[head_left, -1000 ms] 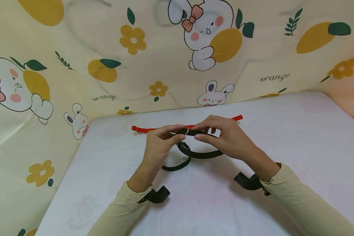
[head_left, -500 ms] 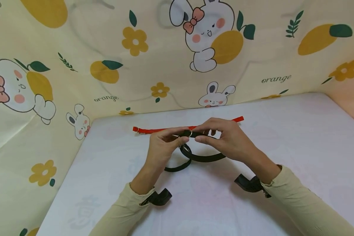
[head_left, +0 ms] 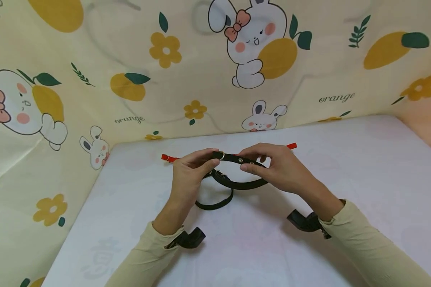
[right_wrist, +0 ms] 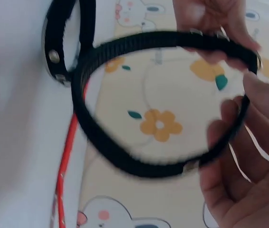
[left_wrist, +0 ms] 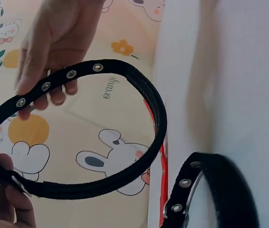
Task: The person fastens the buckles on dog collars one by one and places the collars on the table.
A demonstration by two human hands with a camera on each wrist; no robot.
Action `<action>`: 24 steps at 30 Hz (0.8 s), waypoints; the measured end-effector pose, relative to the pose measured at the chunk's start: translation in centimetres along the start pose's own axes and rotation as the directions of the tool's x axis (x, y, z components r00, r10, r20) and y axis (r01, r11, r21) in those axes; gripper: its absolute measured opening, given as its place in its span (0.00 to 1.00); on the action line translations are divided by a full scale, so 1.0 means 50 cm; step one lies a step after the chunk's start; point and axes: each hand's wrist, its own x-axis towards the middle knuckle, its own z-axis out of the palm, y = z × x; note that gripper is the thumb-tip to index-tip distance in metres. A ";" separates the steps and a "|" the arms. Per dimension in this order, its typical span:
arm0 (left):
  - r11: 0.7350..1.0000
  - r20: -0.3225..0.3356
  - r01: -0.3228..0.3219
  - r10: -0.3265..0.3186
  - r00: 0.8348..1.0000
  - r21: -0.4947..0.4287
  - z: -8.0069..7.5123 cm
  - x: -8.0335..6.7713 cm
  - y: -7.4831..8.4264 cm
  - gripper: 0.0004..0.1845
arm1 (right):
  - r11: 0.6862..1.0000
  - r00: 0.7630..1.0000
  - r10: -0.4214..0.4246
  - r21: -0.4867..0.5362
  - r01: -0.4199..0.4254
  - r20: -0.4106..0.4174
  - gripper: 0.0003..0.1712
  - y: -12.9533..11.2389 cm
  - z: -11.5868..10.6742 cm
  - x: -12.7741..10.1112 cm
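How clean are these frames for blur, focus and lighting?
Head view: sharp, evenly lit, soft shadows under both wrists, edges bowed by a wide lens. Left wrist view: the held black collar is crisp, the second black collar on the white sheet is soft. Right wrist view: collar and right hand smeared; the red strap is blurred too.

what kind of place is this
Probably a makeshift tabletop recording booth: a white table walled in by a cartoon bunny-and-orange cloth backdrop, with a black collar held in both hands.
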 end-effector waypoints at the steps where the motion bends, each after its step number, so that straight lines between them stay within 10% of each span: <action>1: 1.000 -0.020 -0.001 0.000 1.000 -0.008 -0.003 0.001 0.000 0.16 | 1.000 1.000 0.002 0.000 -0.002 0.005 0.16 0.002 -0.003 0.000; 7: 0.999 -0.079 -0.005 0.002 0.997 -0.034 -0.012 0.005 0.003 0.15 | 1.000 1.000 0.018 -0.014 -0.018 0.001 0.14 0.006 -0.018 -0.001; 24: 0.999 0.027 -0.031 0.030 0.999 0.041 -0.003 0.002 0.002 0.15 | 0.996 0.992 -0.090 -0.021 0.088 -0.090 0.12 0.008 -0.022 -0.003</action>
